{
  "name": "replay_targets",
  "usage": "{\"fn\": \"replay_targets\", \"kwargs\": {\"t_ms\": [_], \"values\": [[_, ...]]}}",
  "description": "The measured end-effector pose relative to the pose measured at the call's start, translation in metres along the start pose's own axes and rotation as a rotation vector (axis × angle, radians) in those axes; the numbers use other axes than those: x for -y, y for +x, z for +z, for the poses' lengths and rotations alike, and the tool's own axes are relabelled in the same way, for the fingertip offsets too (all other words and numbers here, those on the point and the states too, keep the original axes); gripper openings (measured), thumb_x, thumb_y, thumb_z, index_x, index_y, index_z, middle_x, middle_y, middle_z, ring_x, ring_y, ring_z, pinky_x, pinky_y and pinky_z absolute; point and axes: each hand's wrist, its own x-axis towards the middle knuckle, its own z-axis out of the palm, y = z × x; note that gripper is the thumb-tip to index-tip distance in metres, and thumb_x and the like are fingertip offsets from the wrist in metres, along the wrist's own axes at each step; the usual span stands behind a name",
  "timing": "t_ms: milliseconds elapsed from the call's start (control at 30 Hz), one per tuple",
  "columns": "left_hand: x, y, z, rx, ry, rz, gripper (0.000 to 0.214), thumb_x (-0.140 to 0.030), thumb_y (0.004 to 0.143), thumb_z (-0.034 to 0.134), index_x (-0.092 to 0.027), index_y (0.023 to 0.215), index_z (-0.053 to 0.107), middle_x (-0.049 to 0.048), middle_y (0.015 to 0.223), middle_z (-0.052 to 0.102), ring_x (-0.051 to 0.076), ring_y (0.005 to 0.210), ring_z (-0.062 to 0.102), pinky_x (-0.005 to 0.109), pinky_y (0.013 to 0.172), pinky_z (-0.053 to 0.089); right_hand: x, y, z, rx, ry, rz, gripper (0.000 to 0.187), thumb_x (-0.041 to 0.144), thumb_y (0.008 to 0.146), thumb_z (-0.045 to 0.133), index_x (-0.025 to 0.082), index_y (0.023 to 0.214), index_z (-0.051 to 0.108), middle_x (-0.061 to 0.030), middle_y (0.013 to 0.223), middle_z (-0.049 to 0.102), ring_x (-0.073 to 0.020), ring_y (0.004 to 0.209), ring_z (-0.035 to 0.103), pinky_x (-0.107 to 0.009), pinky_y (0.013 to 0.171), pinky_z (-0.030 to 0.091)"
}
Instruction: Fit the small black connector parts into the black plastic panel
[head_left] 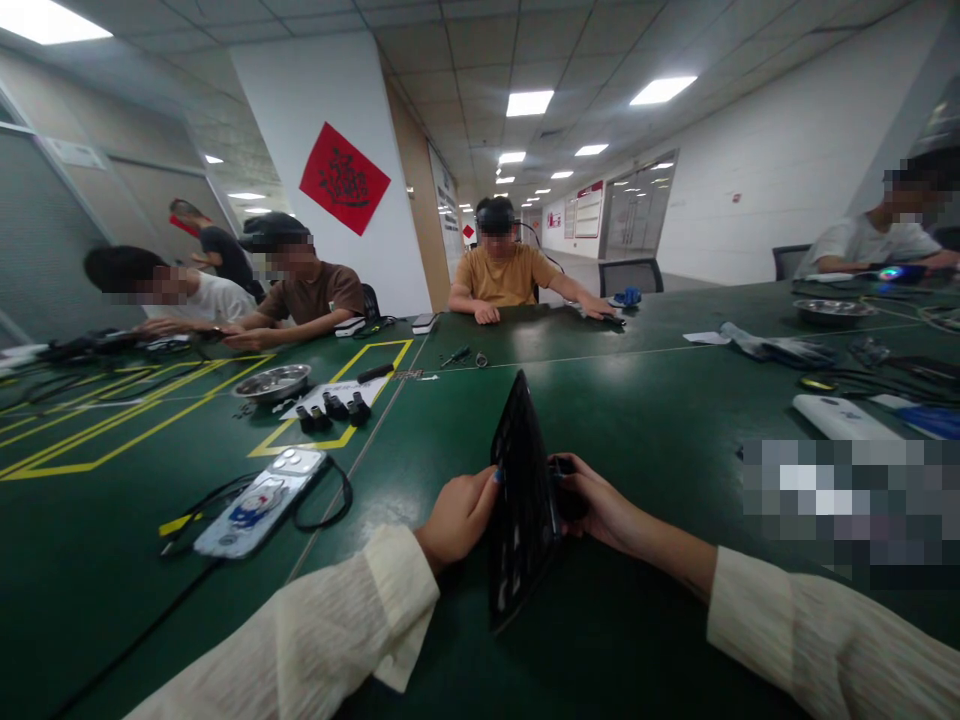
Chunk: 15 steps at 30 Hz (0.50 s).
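Observation:
A thin, glossy black panel [517, 520] stands tilted on edge above the table, its face seen at a steep angle. My left hand [461, 515] grips its left side, thumb pressed on the face. On the other side, my right hand [596, 505] is closed around a small dark object [566, 478] against or close to the panel's right edge. What kind of object it is, and whether it is joined to the panel, I cannot tell. The fingers behind the panel are partly hidden.
Left of my hands lie a phone [259, 505] and a looped black cable [341, 500]. Farther off are several black cylindrical parts [334, 410], a metal bowl [271, 384] and a screwdriver [455, 356]. A white device [847, 418] lies right. People sit around the green table [420, 440].

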Motion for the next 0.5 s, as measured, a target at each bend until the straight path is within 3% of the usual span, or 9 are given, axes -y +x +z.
{"fn": "replay_targets", "kwargs": {"t_ms": [500], "values": [[0.0017, -0.0009, 0.0000, 0.005, -0.005, 0.011, 0.039, -0.037, 0.090, 0.017, -0.016, 0.081, 0.048, 0.0020, 0.064, 0.053, 0.015, 0.060, 0.052, 0.024, 0.058, 0.038, 0.0006, -0.0003, 0.0017, 0.000, 0.007, -0.012, 0.031, 0.025, 0.073, 0.044, 0.023, 0.102, 0.036, 0.0033, 0.069, 0.052, -0.0097, 0.040, 0.053, -0.017, 0.031, 0.030]]}}
